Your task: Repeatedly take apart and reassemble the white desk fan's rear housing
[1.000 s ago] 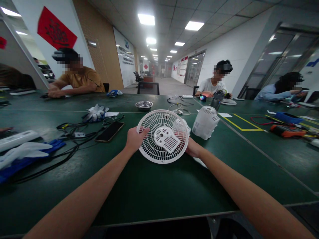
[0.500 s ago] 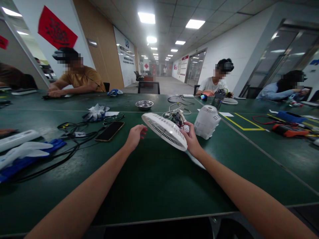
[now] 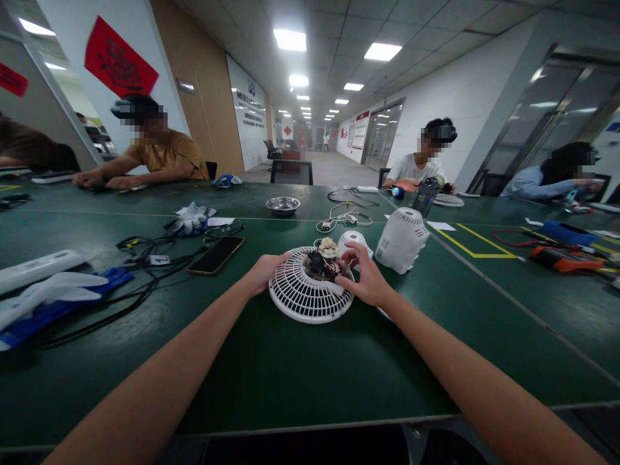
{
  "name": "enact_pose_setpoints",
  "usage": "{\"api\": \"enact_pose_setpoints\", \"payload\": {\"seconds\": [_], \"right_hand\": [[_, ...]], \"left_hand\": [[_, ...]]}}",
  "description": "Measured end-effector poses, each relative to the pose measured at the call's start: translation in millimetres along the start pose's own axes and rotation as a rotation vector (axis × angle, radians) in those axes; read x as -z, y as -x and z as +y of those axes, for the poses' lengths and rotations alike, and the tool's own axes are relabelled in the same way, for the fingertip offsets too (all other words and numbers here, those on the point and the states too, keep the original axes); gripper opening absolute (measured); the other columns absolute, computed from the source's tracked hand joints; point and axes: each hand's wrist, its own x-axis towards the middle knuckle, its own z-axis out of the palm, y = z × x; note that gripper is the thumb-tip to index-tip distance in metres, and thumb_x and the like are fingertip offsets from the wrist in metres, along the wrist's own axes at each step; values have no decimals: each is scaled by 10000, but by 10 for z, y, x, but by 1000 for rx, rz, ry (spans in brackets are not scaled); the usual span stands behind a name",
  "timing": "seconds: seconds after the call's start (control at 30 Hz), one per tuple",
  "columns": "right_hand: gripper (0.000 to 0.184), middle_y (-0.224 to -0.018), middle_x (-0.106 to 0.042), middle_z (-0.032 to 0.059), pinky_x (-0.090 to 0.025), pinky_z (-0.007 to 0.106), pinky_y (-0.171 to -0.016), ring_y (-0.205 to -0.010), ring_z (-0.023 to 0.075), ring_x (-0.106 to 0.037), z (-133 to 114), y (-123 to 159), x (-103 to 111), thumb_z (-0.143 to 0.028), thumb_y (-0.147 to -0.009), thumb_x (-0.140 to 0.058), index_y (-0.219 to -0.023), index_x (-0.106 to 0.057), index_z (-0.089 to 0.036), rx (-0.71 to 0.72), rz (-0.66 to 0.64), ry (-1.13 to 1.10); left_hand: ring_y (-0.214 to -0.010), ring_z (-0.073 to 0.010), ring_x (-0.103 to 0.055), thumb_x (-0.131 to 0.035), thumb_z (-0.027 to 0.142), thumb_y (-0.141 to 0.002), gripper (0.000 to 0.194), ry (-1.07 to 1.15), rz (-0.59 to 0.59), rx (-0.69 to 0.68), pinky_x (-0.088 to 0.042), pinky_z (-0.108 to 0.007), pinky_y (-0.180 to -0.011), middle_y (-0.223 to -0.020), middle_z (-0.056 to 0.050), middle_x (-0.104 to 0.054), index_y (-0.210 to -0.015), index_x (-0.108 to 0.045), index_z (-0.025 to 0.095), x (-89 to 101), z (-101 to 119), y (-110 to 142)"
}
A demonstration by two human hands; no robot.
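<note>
While the left hand [image 3: 264,274] touches the grille [image 3: 303,301] on the table [image 3: 290,374], its grip unclear, the right hand [image 3: 369,278] spreads beside the motor [image 3: 318,265], apparently positioning it, further handling calling for steady support.

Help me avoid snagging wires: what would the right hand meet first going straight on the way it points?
Probably the exposed wired mechanism on the white fan grille, just ahead of the right hand; depth is unclear, so the two may already touch.
</note>
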Motion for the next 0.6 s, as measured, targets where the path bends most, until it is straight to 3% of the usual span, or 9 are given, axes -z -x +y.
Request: {"api": "enact_pose_setpoints", "payload": {"seconds": [0.17, 0.3, 0.37, 0.47, 0.6], "right_hand": [[721, -1264, -554, 129, -449, 499, -1014, -1143, 302, -558, 364, -48, 144, -359, -805, -691, -1428, -349, -234, -123, 269, 195], [798, -1321, -545, 144, -427, 528, -1041, -1205, 336, -542, 646, -55, 130, -326, -731, -729, -1435, -368, -229, -245, 230, 278], [827, -1238, -597, 125, -455, 520, -1002, -1129, 326, -587, 727, -54, 93, -327, -690, -761, -1421, -387, -228, -305, 170, 265], [844, -965, -652, 40, -514, 482, -890, -868, 262, -641, 773, -64, 53, -335, -635, -804, -1380, -421, -227, -411, 157, 183], [735, -757, -595, -38, -554, 408, -680, -640, 204, -595, 709, -103, 46, -441, -633, -808, -1254, -469, -243, -609, 362, -136]], "left_hand": [[-690, -171, -727, -644, 218, -919, 183, -46, 27, -19, -604, -281, -660, -873, -144, -772, -903, -742, 64, -55, 33, 77], [-667, -160, -711, -664, 250, -906, 193, -96, 52, -44, -581, -274, -642, -827, -122, -761, -886, -738, 72, -52, 21, 66], [-668, -161, -703, -680, 277, -892, 205, -130, 68, -59, -567, -279, -644, -810, -112, -754, -877, -734, 80, -32, -4, 34], [-684, -179, -692, -701, 368, -863, 267, -213, 88, -96, -544, -298, -650, -802, -100, -746, -849, -728, 103, 7, -48, -11], [-832, -250, -689, -732, 484, -796, 353, -457, 188, -273, -525, -359, -776, -911, -104, -749, -892, -748, 146, 37, -54, -1]]}}
